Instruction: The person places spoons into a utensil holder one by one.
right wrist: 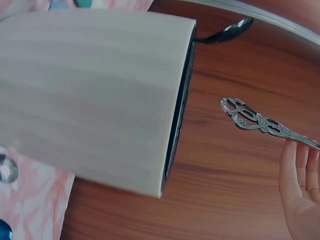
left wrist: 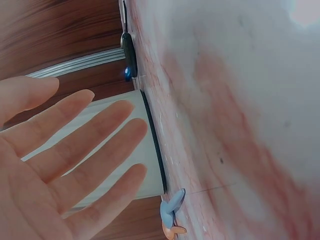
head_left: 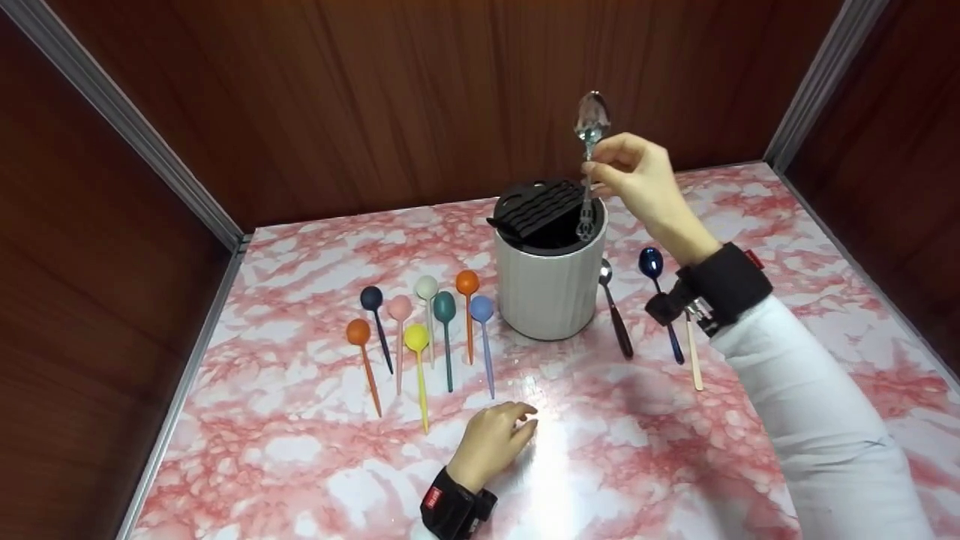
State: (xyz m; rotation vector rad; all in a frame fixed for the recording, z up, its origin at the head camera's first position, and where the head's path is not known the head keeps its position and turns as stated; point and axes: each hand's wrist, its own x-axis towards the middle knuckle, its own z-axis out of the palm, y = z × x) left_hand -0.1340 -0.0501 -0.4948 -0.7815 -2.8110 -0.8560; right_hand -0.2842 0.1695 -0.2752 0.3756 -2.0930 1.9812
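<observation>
Overhead, the right hand (head_left: 637,176) is pinching the silver spoon (head_left: 590,150) mid-handle, bowl up, its ornate end hanging over the white holder (head_left: 551,289); the spoon looks light, stiff, slick — best gripped at the patterned stem; the left hand (head_left: 491,442) is resting on the bench (head_left: 675,450), fingers loosely curled, holding nothing.

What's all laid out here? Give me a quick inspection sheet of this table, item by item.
Surface: pink marbled table, glare near the front.
Job's things: silver spoon held handle-down over the white holder with its black insert.
Clutter: eight coloured spoons left of the holder; dark spoon, blue spoon and a pale handle to its right.
Grips: right hand pinches the silver spoon; left hand rests on the table, holding nothing.
Cables: nothing seen.
Surroundings: brown wooden walls with metal corner strips.
</observation>
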